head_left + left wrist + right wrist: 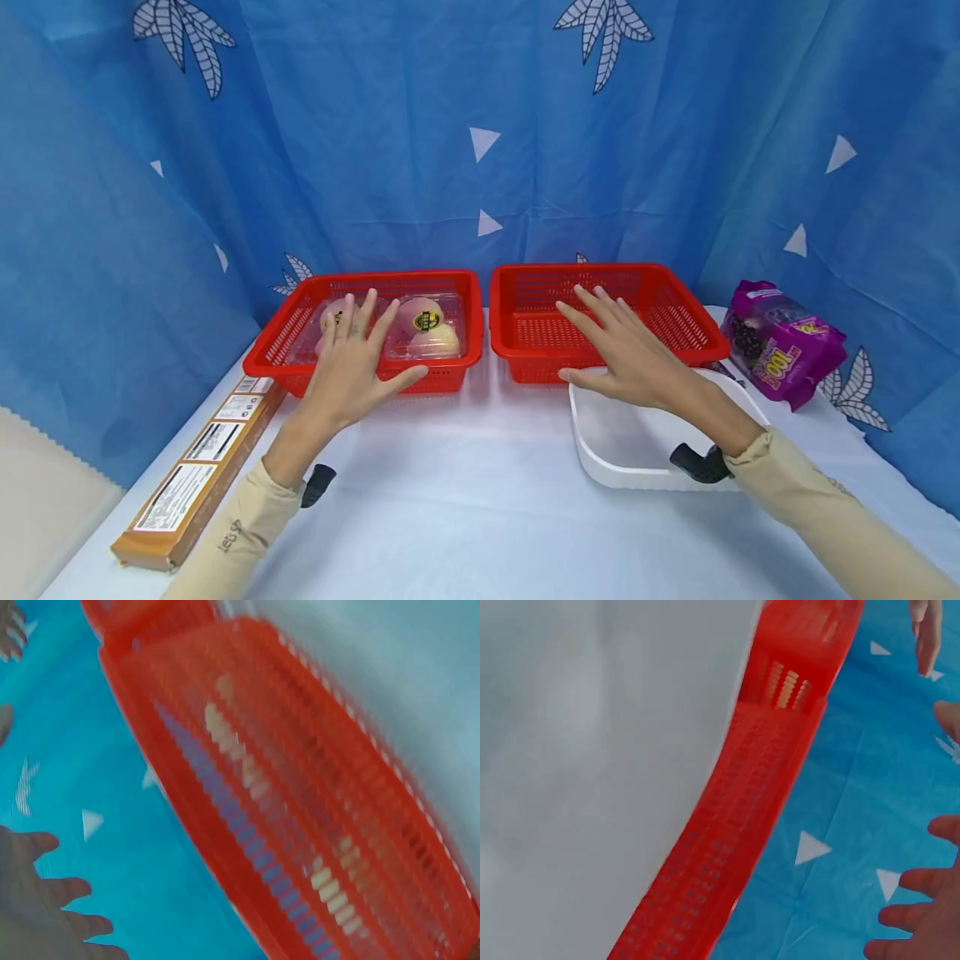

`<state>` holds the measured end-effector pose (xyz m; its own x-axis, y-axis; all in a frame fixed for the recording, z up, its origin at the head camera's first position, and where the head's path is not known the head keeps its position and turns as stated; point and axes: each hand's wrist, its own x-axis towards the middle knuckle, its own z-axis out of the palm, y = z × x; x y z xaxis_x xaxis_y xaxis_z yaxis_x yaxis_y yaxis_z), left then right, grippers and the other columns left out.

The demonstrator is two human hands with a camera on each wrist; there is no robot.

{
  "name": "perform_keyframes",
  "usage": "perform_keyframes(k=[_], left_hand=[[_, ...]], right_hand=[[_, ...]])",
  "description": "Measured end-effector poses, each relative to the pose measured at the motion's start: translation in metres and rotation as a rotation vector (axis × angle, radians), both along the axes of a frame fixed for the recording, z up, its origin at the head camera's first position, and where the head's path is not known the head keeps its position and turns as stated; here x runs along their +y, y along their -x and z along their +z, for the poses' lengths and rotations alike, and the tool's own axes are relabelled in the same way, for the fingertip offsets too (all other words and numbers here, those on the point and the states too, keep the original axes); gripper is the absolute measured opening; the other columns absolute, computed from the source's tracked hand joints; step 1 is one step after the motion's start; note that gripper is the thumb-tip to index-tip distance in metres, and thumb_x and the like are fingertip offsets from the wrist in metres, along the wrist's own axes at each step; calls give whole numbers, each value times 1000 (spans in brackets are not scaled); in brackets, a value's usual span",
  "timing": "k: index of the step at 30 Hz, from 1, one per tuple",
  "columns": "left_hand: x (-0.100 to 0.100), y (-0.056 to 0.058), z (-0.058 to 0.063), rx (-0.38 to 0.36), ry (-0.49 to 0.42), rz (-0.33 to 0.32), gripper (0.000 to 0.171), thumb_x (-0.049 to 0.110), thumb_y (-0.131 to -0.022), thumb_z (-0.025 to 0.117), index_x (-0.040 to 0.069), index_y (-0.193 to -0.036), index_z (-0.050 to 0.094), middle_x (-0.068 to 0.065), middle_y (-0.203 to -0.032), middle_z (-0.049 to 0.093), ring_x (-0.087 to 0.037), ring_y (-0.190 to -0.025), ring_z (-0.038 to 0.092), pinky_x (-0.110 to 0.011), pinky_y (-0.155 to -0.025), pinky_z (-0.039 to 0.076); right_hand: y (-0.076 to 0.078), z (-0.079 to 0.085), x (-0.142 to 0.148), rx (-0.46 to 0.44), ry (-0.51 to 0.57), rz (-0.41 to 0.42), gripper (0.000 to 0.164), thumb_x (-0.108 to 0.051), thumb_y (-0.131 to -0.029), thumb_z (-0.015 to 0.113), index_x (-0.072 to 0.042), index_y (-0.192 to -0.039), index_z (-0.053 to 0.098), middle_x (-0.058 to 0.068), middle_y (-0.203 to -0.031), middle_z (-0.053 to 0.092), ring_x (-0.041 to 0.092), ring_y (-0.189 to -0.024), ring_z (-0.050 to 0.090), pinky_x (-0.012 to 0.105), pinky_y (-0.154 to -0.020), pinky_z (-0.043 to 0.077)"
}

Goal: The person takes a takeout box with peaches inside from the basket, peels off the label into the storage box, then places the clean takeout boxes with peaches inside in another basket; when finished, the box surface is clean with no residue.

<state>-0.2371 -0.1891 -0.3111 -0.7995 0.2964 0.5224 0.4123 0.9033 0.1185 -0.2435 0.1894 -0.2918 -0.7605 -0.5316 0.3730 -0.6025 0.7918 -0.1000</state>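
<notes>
Two spread hands over two red baskets

Clock directions run from the middle of the head view. At 8 o'clock a long cardboard box (pixel 202 468) lies along the left side of the table (pixel 435 517), probably put there to keep it out of the way. The left basket (pixel 438 382) sits just short of 9 o'clock with clear fruit packs (pixel 427 325) in it, likely so that they stay together. The left hand (pixel 347 375) hovers over its near edge, thumb out and fingers wide, gripping nothing. At 3 o'clock the right basket (pixel 536 365) stands just beside the left one, which seems meant to give each hand one basket. The right hand (pixel 637 354), at half past 3, hangs above that basket's near edge and the white tub (pixel 630 477), its fingers also wide and holding nothing. The tub is at 4 o'clock, in front of the basket, presumably for easy reach; whether they touch I cannot tell. Farther out at 3 o'clock, a purple bag (pixel 783 346) lies tilted near the curtain (pixel 420 125), apparently set aside.

Counted: one box, two baskets, two fruit packs as far as the left hand lets me see, at least three fruits through the plastic, one tub, one bag, two hands.
</notes>
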Motion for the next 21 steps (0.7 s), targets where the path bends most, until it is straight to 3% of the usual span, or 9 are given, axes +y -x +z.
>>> perform_keyframes(k=[7,10,16,21], left_hand=[[-48,8,11,-124,-110,121,99,63,-82,58,11,-155,14,-22,-158,9,-46,-144,-1,-68,-110,-1],[-70,11,12,-199,-151,163,104,64,-83,58,7,-154,9,-25,-157,5,-49,-142,-4,-70,-108,-4],[-109,18,2,-367,-197,237,113,66,-83,56,-2,-151,-2,-33,-154,-3,-54,-139,-10,-74,-104,-3],[-132,21,-9,-512,-212,275,116,70,-83,51,-8,-148,-5,-39,-150,-6,-59,-135,-13,-76,-101,-1]], right_hand=[[5,14,-21,-171,28,6,93,-55,-81,67,-18,-154,22,11,-158,18,36,-143,22,63,-97,40],[11,21,-33,-261,53,17,93,-56,-82,66,-16,-154,22,11,-158,22,35,-142,24,61,-96,42],[37,35,-61,-408,100,35,86,-47,-84,68,-10,-151,27,12,-151,35,32,-136,36,55,-100,43],[65,41,-87,-516,85,77,82,-42,-87,65,-6,-150,27,13,-151,35,31,-135,37,51,-102,43]])
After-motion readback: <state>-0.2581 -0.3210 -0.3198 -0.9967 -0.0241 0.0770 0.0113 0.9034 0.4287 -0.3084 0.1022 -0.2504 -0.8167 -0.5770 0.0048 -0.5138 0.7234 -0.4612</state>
